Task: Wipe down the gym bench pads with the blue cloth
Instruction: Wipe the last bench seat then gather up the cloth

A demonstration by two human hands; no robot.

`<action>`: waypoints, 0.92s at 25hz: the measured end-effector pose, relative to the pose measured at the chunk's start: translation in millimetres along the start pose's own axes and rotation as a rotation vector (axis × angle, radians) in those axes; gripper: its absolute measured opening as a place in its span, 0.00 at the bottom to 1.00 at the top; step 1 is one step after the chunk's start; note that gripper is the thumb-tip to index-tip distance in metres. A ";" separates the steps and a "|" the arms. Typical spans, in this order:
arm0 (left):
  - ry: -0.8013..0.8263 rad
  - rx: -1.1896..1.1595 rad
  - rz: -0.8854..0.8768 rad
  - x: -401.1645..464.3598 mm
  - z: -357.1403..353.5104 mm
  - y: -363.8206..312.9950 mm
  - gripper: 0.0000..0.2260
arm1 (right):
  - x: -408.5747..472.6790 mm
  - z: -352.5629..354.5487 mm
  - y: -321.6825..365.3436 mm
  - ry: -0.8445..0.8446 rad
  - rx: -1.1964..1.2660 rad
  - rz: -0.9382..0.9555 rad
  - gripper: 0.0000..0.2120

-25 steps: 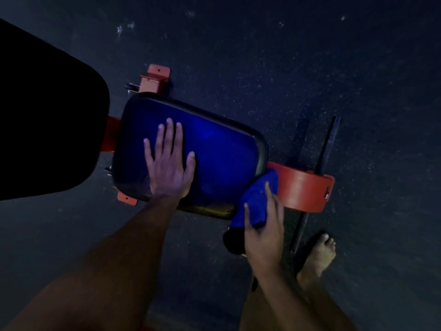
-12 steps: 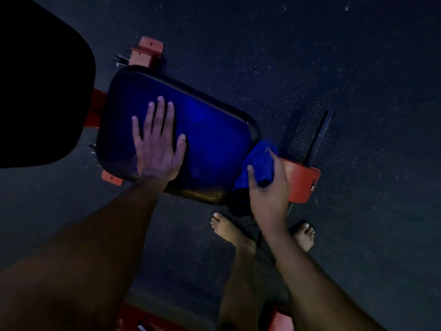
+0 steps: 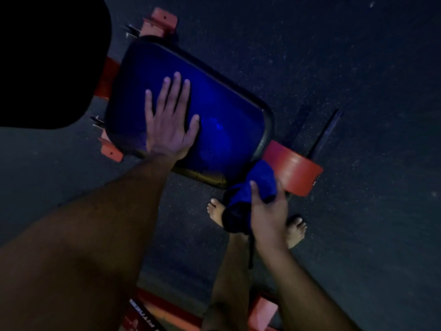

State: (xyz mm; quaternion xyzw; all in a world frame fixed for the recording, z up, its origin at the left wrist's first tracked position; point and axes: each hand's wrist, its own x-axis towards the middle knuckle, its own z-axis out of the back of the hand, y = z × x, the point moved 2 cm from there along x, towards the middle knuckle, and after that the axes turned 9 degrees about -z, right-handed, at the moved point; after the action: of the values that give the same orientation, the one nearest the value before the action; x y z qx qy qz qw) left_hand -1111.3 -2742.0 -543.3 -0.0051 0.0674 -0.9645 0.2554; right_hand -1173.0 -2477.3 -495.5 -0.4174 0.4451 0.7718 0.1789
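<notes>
The seat pad [image 3: 222, 120] of the gym bench is glossy and dark, lit blue, and lies tilted across the middle of the view. My left hand [image 3: 168, 123] rests flat on it, fingers spread, holding nothing. My right hand [image 3: 268, 211] grips the bunched blue cloth [image 3: 253, 187] at the pad's near right corner, beside the red frame. A second, larger pad [image 3: 47, 56] fills the upper left as a black shape.
The red bench frame [image 3: 293, 170] sticks out past the seat pad on the right, with red brackets [image 3: 158, 21] at the far end. A dark bar [image 3: 324, 134] lies on the speckled floor [image 3: 358, 68]. My bare feet [image 3: 296, 230] stand below the cloth. More red frame [image 3: 167, 309] shows at the bottom.
The right hand with the cloth has slid back down from the pad's right end to its near corner. The left hand stays flat on the pad.
</notes>
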 end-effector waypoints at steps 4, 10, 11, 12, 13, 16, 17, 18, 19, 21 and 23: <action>0.009 -0.009 0.001 0.2 -0.2 1.0 0.32 | -25.7 -33.6 -18.3 0.037 -0.002 -0.237 0.26; 0.025 -0.005 -0.003 -1.1 0.2 2.5 0.31 | -3.8 37.8 9.1 0.318 -0.083 -0.228 0.15; 0.029 -0.006 -0.008 -0.4 0.0 1.7 0.31 | 3.9 50.4 19.4 0.267 -0.083 -0.197 0.15; 0.034 -0.011 -0.014 0.3 -0.3 1.1 0.31 | 13.0 61.4 32.2 0.205 -0.068 -0.153 0.14; 0.035 -0.016 -0.013 0.6 -0.3 1.6 0.31 | 23.0 68.1 46.6 0.160 -0.067 -0.106 0.11; -0.009 -0.046 0.008 -0.7 -0.1 5.1 0.30 | 48.7 64.4 106.6 0.121 -0.153 0.107 0.13; -0.031 -0.050 0.011 -3.0 -0.2 5.0 0.30 | 54.3 56.9 127.8 0.112 -0.203 0.217 0.16; -0.045 -0.052 0.009 -2.8 1.6 3.7 0.30 | 55.8 44.1 150.2 0.120 -0.253 0.325 0.18; -0.043 -0.061 0.004 -0.2 3.1 1.6 0.30 | 58.1 30.3 170.1 0.148 -0.314 0.411 0.20; -0.021 -0.064 0.013 0.6 6.3 0.7 0.30 | 61.9 -9.2 206.4 0.240 -0.509 0.558 0.24; -0.032 -0.064 0.046 -1.9 7.8 4.5 0.29 | 69.8 -59.6 240.0 0.339 -0.773 0.723 0.27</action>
State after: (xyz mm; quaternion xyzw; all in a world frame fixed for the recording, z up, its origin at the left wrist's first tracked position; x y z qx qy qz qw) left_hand -1107.1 -2746.0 -536.1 -0.0273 0.0942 -0.9555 0.2782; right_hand -1340.5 -2663.4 -437.8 -0.3917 0.2671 0.8132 -0.3375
